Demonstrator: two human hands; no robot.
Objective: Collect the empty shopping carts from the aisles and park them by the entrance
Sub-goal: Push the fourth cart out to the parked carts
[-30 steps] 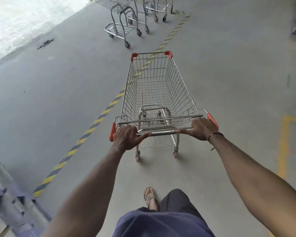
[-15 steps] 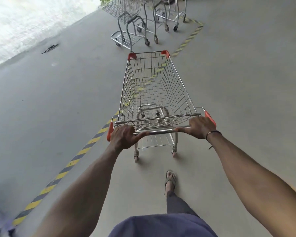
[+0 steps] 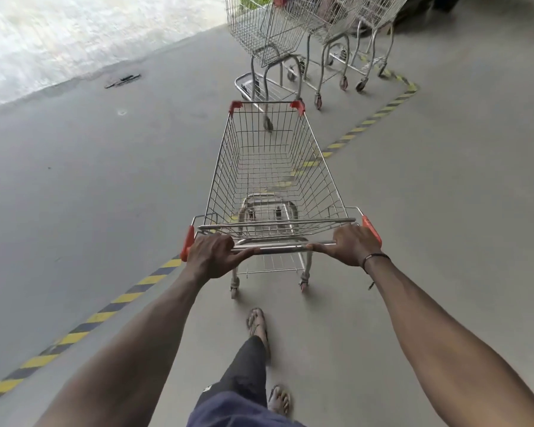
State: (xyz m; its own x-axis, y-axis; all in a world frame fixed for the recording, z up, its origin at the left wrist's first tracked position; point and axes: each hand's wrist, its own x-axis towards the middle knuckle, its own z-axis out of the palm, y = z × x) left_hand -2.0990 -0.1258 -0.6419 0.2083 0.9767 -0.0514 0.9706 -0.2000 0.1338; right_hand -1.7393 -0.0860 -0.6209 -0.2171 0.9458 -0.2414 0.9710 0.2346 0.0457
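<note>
Concrete floor (image 3: 74, 195) fills frame, yellow-black stripe (image 3: 111, 306) running lower left to upper right. I see parked carts (image 3: 309, 29) top center, empty cart (image 3: 275, 180) mid-frame. Left hand (image 3: 211, 255) & right hand (image 3: 353, 245) both grip its handle bar (image 3: 282, 248).

The shopping cart (image 3: 275, 167) is shiny bare metal wire with a smooth polished metal handle bar (image 3: 278, 248) and orange plastic end caps. The floor (image 3: 429, 186) beneath is matt grey concrete, crossed by worn painted yellow-and-black stripes (image 3: 111, 306).
</note>
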